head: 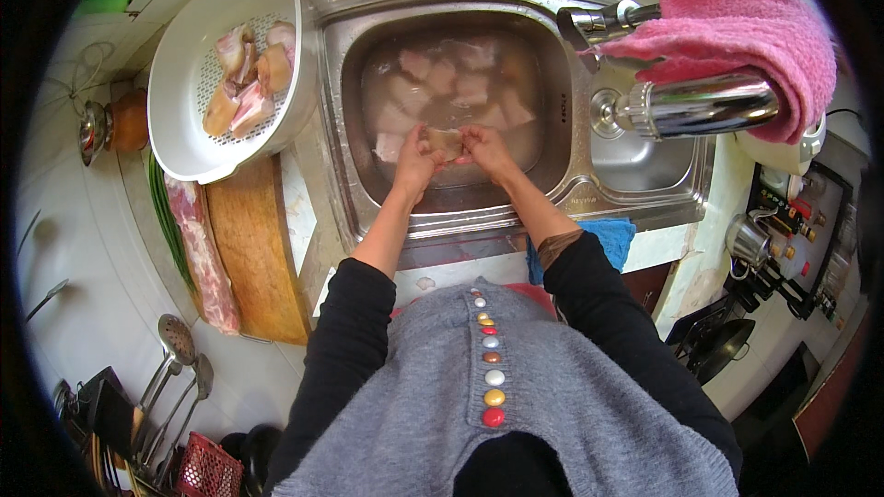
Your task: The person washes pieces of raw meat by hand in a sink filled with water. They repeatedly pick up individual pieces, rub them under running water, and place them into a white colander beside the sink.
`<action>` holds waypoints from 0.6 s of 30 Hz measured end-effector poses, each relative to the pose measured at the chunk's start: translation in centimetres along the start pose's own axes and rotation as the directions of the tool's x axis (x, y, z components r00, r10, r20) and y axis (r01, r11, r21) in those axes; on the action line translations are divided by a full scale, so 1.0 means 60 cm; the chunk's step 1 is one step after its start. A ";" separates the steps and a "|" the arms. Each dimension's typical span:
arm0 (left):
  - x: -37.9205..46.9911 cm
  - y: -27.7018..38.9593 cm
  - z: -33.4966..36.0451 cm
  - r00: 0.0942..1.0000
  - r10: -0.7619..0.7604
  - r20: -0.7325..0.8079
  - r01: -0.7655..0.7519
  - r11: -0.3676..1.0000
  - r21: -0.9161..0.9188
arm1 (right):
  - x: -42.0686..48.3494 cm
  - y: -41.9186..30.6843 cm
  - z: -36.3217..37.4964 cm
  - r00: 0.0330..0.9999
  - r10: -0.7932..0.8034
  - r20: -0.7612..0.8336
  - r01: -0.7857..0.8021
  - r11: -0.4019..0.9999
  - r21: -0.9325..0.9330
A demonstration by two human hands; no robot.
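My left hand and my right hand hold one piece of raw meat with skin between them, over the near part of the large basin of a stainless steel sink. Cloudy water fills the basin, and several pale meat pieces lie in it beyond my hands. To the left, a white plastic colander holds several skin-on meat chunks. The fingers of both hands are bent around the piece's two ends; its underside is hidden.
A wooden cutting board, a long strip of raw meat and green stalks lie at left. A pink towel hangs over the chrome faucet at right. A blue cloth lies over the sink's front edge.
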State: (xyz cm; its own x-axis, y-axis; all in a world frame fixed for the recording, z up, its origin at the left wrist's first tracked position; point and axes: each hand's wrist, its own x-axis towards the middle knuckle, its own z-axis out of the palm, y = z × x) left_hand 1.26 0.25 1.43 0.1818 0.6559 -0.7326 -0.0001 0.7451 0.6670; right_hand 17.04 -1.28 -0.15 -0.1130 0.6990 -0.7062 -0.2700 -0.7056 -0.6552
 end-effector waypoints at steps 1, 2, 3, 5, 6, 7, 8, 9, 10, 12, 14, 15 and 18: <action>0.004 -0.005 -0.002 1.000 0.020 0.014 -0.020 0.999 0.043 | 0.001 0.000 0.002 0.998 0.014 -0.060 -0.013 1.000 0.028; 0.008 -0.012 -0.004 0.999 0.037 0.029 -0.040 0.996 0.085 | 0.000 0.002 0.005 1.000 -0.001 -0.012 0.001 1.000 -0.029; 0.013 -0.020 -0.006 0.996 0.076 0.046 -0.081 0.989 0.123 | -0.002 0.008 0.009 1.000 0.007 -0.009 -0.008 0.996 -0.091; 0.023 -0.036 -0.010 0.970 0.241 0.023 -0.235 0.912 0.336 | 0.000 0.013 0.011 0.999 0.027 0.024 -0.020 0.971 -0.238; 0.028 -0.043 -0.014 0.959 0.283 0.022 -0.263 0.853 0.451 | 0.003 0.013 0.010 0.998 0.039 0.052 -0.020 0.947 -0.320; 0.032 -0.049 -0.016 0.955 0.295 0.037 -0.280 0.852 0.442 | 0.006 0.013 0.009 0.995 0.094 0.019 -0.077 0.904 -0.421; 0.035 -0.054 -0.017 0.966 0.256 0.041 -0.247 0.862 0.443 | 0.006 0.013 0.007 0.999 0.038 0.033 -0.025 0.945 -0.325; 0.035 -0.058 -0.019 0.980 0.195 0.028 -0.185 0.864 0.468 | 0.006 0.012 0.006 1.000 0.029 -0.005 -0.029 0.969 -0.246; 0.034 -0.059 -0.020 0.981 0.196 -0.003 -0.169 0.854 0.493 | 0.005 0.011 0.007 0.999 0.022 -0.043 -0.029 0.986 -0.163; 0.031 -0.058 -0.010 0.984 0.162 -0.075 -0.091 0.819 0.567 | 0.002 0.011 0.008 0.999 0.048 -0.018 -0.051 0.973 -0.224; 0.025 -0.051 -0.005 0.984 0.180 -0.012 -0.135 0.779 0.612 | 0.000 0.014 0.009 0.997 0.072 -0.008 -0.071 0.956 -0.284; 0.021 -0.045 -0.007 0.992 0.122 0.011 -0.100 0.754 0.650 | 0.001 0.017 0.011 0.997 0.081 -0.007 -0.079 0.949 -0.306; 0.016 -0.032 -0.010 0.982 0.184 0.054 -0.183 0.818 0.546 | 0.008 0.023 0.005 0.998 0.063 -0.018 -0.065 0.970 -0.233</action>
State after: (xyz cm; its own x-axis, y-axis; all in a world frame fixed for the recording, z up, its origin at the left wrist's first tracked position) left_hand 0.84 -0.50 -0.62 0.2318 0.7739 -0.5893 0.5031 0.4231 0.7536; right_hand 16.33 -1.89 -1.31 -0.1125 0.6511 -0.7506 -0.0319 -0.7574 -0.6522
